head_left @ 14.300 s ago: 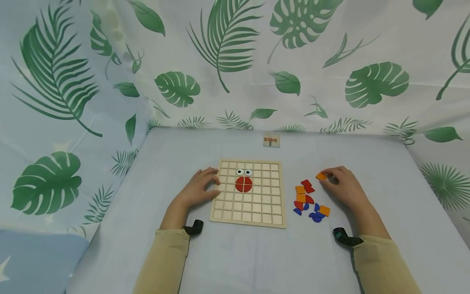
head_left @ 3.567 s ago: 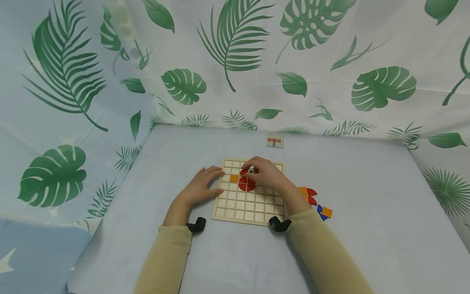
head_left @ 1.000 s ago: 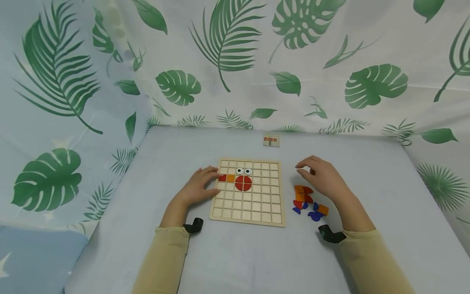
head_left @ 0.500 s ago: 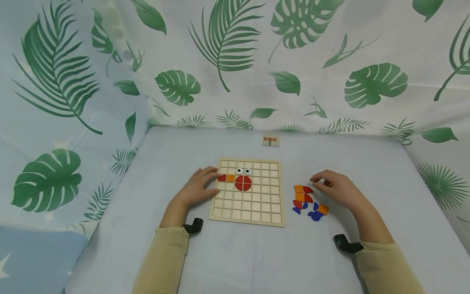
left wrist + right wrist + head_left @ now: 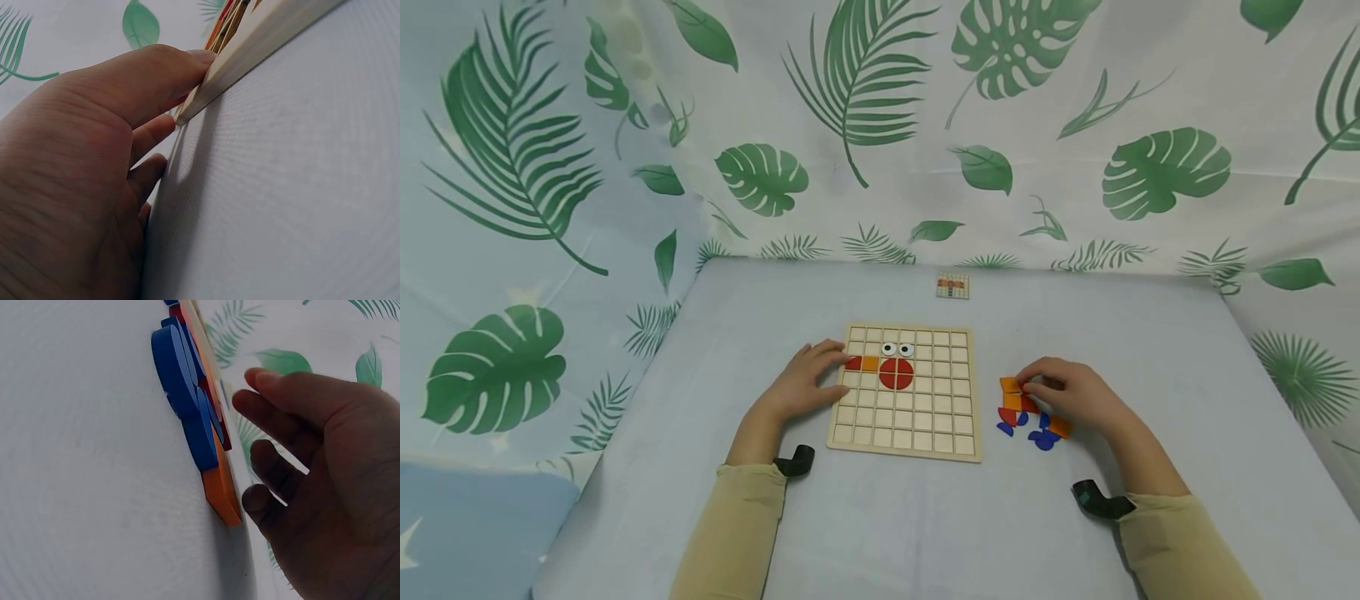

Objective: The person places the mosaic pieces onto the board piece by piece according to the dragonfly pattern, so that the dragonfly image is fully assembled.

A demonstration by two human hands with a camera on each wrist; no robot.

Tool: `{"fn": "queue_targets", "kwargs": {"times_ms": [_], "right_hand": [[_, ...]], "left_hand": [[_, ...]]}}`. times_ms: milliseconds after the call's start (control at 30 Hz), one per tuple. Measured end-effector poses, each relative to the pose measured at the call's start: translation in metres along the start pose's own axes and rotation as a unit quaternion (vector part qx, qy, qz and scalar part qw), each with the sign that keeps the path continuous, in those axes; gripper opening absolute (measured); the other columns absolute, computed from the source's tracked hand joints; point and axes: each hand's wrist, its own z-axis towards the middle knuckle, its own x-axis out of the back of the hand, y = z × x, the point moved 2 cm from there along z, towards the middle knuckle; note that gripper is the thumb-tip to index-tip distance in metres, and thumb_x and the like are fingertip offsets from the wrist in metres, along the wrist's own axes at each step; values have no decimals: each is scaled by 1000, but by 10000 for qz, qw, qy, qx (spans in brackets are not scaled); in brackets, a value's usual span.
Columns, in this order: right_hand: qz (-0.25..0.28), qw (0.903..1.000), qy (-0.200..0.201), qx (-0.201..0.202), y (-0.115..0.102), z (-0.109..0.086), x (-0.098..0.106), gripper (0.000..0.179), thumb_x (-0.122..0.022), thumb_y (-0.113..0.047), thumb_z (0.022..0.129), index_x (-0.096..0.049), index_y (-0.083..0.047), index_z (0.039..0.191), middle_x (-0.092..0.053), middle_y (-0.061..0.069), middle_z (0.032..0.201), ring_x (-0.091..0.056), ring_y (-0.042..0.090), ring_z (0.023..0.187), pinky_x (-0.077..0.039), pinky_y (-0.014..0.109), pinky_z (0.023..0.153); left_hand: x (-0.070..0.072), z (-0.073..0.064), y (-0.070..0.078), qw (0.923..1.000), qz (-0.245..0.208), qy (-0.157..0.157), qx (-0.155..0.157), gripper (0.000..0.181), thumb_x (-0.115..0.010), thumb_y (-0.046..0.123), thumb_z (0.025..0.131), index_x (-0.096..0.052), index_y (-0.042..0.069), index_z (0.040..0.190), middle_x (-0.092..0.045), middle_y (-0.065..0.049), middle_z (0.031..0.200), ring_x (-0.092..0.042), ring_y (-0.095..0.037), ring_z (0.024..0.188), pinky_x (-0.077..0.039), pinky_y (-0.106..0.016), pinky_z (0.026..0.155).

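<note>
In the head view a square wooden grid board carries two eye pieces, a round red shape made of quarter pieces, an orange square and a red piece at its left edge. My left hand rests against that edge; in the left wrist view its thumb touches the board's side. My right hand reaches over the loose pieces, fingertips right at a red quarter piece. The right wrist view shows thumb and forefinger close together, nothing visible between them.
Loose orange squares and blue half-round pieces lie beside the board on the right. A small pattern card lies behind the board on the pale table. Leaf-printed cloth hangs along the back and sides.
An orange square and a red piece have come onto the board's left side since the oldest frame. Lately my right hand has moved from beside the loose pieces to over them. The left hand stays put.
</note>
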Motion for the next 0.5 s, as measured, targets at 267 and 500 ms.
{"fn": "queue_targets", "kwargs": {"times_ms": [267, 500], "right_hand": [[-10, 9999, 132, 29, 3, -1, 0, 16, -61, -31, 98, -71, -26, 110, -70, -3, 104, -57, 16, 85, -53, 25, 74], [-215, 9990, 251, 312, 3, -1, -3, 17, -65, -26, 96, -70, -26, 113, -69, -3, 112, -58, 16, 97, -56, 37, 88]], "left_hand": [[0, 0, 0, 10000, 7, 31, 31, 55, -70, 37, 90, -54, 18, 138, -43, -5, 153, -34, -26, 147, -10, -49, 128], [0, 0, -1, 10000, -17, -6, 75, 55, -70, 38, 90, -54, 18, 138, -43, -5, 153, -34, -25, 147, -10, -47, 128]]}}
